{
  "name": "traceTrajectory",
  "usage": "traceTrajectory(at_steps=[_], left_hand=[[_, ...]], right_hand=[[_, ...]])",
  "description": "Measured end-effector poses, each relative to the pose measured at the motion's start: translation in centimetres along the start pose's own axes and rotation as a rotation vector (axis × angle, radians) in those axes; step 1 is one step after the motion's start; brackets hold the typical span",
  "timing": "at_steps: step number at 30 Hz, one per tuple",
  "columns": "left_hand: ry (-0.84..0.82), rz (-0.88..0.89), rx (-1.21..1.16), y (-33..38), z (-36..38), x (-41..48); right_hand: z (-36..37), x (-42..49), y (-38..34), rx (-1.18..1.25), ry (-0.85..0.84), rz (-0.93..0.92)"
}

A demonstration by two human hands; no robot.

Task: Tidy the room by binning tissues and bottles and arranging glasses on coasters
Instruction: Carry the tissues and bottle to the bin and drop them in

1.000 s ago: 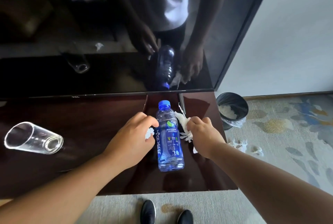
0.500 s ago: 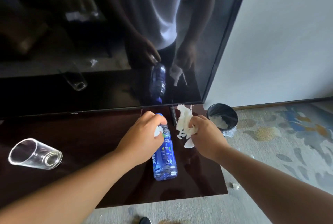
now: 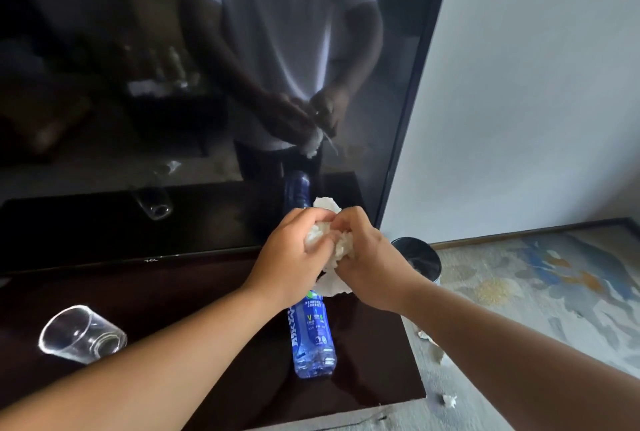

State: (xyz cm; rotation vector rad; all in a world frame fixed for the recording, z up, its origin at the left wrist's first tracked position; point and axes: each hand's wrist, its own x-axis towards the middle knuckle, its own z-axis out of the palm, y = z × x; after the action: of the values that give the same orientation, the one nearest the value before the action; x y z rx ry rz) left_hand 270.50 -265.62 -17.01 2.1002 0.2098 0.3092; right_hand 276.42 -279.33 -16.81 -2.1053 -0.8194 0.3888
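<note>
My left hand [image 3: 291, 254] and my right hand [image 3: 367, 264] meet above the dark table [image 3: 207, 378], both closed on a bunch of white tissues [image 3: 334, 243]. Under them a blue plastic bottle [image 3: 313, 337] lies on its side on the table, its cap end hidden by my hands. A clear glass [image 3: 81, 333] lies tipped over at the table's left. A black bin [image 3: 420, 257] stands on the floor just right of the table, partly hidden by my right wrist.
A large dark TV screen [image 3: 173, 84] stands at the table's back edge and mirrors the scene. Bits of tissue [image 3: 448, 399] lie on the patterned carpet [image 3: 536, 292] by the table's right edge. A grey wall [image 3: 536, 84] is on the right.
My left hand left the bottle with a small tissue. My right hand lifted its tissue off the table. Both hands rose and came together on the tissues.
</note>
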Motion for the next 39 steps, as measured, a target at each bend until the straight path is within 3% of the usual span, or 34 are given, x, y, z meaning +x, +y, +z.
traceTrajectory(at_steps=[6,12,21,33,39], left_hand=[[-0.062,-0.044,-0.189,0.1,-0.2,-0.7],[-0.101,0.013,-0.133,-0.3,-0.7,-1.4],[-0.067,0.044,0.240,-0.7,-1.0,-0.6],[-0.033,0.039,0.358,-2.3,-2.0,-1.7],[0.027,-0.009,0.348,-2.2,-3.9,-2.0]], right_hand=[[0.4,-0.1,-1.3,0.727,-0.061,0.162],[1.2,0.4,-0.9,0.993,-0.088,0.228],[2.4,0.5,-2.5,0.950,-0.172,0.255],[2.4,0.6,-2.5,0.898,-0.261,0.352],[3.1,0.3,-1.0,0.488,-0.019,0.370]])
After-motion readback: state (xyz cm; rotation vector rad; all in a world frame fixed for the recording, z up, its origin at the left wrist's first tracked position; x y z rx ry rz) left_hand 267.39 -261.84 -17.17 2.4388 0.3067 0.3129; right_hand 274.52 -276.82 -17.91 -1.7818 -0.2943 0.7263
